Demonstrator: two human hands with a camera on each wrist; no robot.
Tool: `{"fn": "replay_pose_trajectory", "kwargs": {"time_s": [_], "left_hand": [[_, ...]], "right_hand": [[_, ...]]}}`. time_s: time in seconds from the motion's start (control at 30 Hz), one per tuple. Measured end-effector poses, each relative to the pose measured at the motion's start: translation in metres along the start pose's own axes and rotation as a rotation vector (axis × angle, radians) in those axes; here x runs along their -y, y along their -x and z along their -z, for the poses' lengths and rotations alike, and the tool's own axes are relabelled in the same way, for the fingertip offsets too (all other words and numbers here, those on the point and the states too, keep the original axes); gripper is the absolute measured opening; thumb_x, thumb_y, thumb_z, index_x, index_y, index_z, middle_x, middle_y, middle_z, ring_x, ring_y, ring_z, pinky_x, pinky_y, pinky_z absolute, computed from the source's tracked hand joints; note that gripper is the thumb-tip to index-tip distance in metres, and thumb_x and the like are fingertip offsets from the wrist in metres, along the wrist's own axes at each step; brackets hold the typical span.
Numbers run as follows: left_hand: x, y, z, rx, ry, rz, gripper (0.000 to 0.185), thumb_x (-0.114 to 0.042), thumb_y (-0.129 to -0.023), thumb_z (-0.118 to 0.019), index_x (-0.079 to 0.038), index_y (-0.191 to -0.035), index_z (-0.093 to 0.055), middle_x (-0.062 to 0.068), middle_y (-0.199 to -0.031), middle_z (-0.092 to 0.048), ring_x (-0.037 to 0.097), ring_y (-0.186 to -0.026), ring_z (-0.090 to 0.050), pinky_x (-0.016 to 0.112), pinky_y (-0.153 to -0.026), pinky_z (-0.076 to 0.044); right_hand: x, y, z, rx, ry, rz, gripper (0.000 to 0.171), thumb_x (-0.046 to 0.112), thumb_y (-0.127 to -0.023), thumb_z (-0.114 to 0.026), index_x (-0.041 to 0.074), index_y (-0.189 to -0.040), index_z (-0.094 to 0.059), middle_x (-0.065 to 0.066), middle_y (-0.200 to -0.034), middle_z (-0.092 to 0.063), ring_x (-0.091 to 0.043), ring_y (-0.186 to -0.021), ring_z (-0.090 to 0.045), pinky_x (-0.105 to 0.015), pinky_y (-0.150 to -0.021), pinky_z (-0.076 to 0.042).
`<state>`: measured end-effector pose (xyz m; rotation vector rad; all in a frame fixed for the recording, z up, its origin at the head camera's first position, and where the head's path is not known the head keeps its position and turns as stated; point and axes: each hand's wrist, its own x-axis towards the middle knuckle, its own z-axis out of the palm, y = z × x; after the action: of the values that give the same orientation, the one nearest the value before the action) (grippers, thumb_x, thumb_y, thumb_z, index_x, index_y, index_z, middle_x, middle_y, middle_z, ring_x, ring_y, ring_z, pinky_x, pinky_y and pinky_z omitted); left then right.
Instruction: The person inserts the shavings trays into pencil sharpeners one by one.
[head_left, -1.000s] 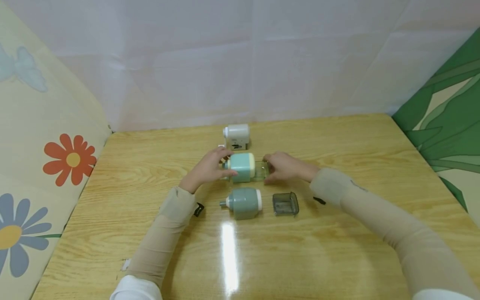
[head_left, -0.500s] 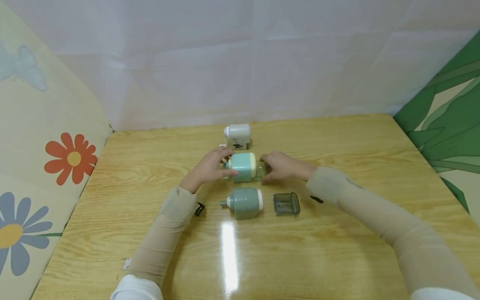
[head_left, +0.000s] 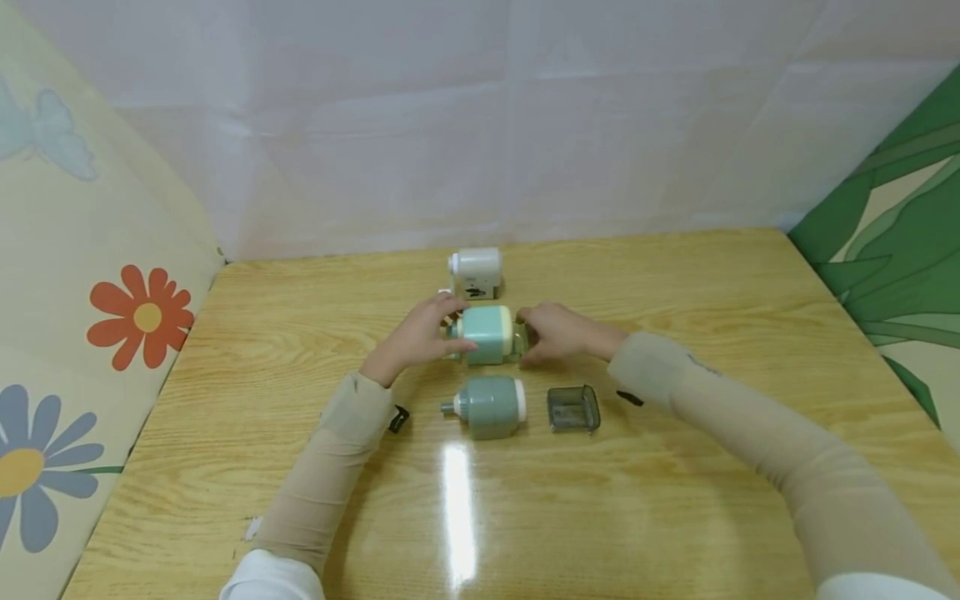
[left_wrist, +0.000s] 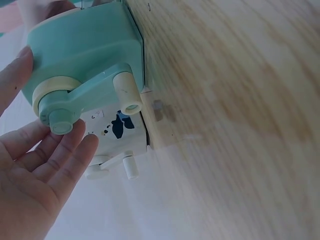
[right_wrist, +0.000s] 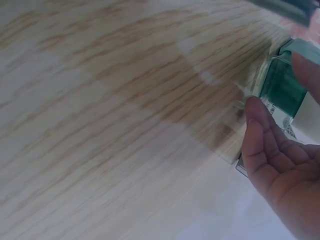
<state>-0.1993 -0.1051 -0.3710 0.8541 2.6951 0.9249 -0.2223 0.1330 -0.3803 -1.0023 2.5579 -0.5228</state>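
Note:
In the head view, a teal hand-crank pencil sharpener (head_left: 483,335) stands mid-table between both hands. My left hand (head_left: 420,333) holds it at its crank end, thumb along one side. In the left wrist view, the fingers curl by the crank hub (left_wrist: 61,120), and the cream-knobbed crank handle (left_wrist: 125,95) points away from them. My right hand (head_left: 558,333) pinches the clear shavings drawer (head_left: 520,342) between thumb and fingers at the sharpener's other end. Most of that drawer sits inside the body. In the right wrist view, the drawer (right_wrist: 282,85) shows as see-through green.
Behind stands a white pencil sharpener (head_left: 477,265). Nearer the person is a grey-green sharpener (head_left: 489,408), with a loose smoky drawer (head_left: 572,408) to its right. All are on a wood-grain table (head_left: 600,517), with a white cloth (head_left: 480,125) hanging behind it.
My right hand has moved left, sliding the clear drawer further into the teal sharpener. The left hand has stayed in place on the body.

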Motion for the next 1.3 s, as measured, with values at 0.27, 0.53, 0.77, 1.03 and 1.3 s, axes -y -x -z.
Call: {"fn": "replay_pose_trajectory", "kwargs": {"time_s": [0.27, 0.53, 0.77, 1.03, 1.3], "left_hand": [[0.001, 0.0, -0.001, -0.001, -0.008, -0.004, 0.066, -0.031, -0.078, -0.072, 0.003, -0.129, -0.046, 0.021, -0.133, -0.044, 0.037, -0.128, -0.031, 0.047, -0.105, -0.026], [0.002, -0.001, -0.002, -0.003, -0.001, 0.007, 0.066, -0.031, -0.078, -0.072, 0.003, -0.129, -0.046, 0.02, -0.133, -0.044, 0.036, -0.126, -0.035, 0.046, -0.104, -0.029], [0.002, -0.001, -0.002, -0.006, 0.002, 0.004, 0.067, -0.031, -0.077, -0.072, 0.003, -0.129, -0.046, 0.021, -0.133, -0.043, 0.037, -0.128, -0.03, 0.047, -0.105, -0.026], [0.001, 0.0, -0.002, -0.009, -0.004, -0.002, 0.066, -0.03, -0.078, -0.072, 0.003, -0.128, -0.047, 0.021, -0.133, -0.044, 0.037, -0.128, -0.031, 0.047, -0.105, -0.026], [0.0, 0.0, -0.001, -0.009, -0.012, -0.003, 0.064, -0.03, -0.078, -0.072, 0.002, -0.128, -0.047, 0.021, -0.131, -0.046, 0.037, -0.127, -0.032, 0.046, -0.105, -0.028]], "right_hand": [[0.003, -0.001, 0.001, 0.002, -0.011, -0.01, 0.057, 0.022, -0.067, -0.08, -0.011, -0.106, -0.053, -0.007, -0.075, -0.059, -0.016, -0.064, -0.054, -0.025, -0.056, -0.049], [0.003, -0.004, 0.0, 0.005, -0.009, 0.003, 0.057, 0.021, -0.067, -0.08, -0.011, -0.106, -0.053, -0.006, -0.072, -0.058, -0.015, -0.061, -0.053, -0.024, -0.054, -0.048], [0.006, -0.005, 0.0, -0.006, -0.027, 0.022, 0.05, 0.021, -0.066, -0.081, -0.007, -0.098, -0.055, -0.007, -0.071, -0.058, -0.015, -0.059, -0.052, -0.024, -0.052, -0.047], [0.008, -0.006, 0.001, -0.007, -0.037, 0.026, 0.045, 0.021, -0.066, -0.081, -0.004, -0.094, -0.056, -0.008, -0.071, -0.059, -0.015, -0.059, -0.053, -0.024, -0.052, -0.047], [0.006, -0.011, -0.002, -0.014, -0.094, 0.07, 0.049, 0.018, -0.067, -0.081, -0.004, -0.104, -0.057, -0.008, -0.08, -0.062, -0.016, -0.067, -0.056, -0.026, -0.059, -0.049]]}}
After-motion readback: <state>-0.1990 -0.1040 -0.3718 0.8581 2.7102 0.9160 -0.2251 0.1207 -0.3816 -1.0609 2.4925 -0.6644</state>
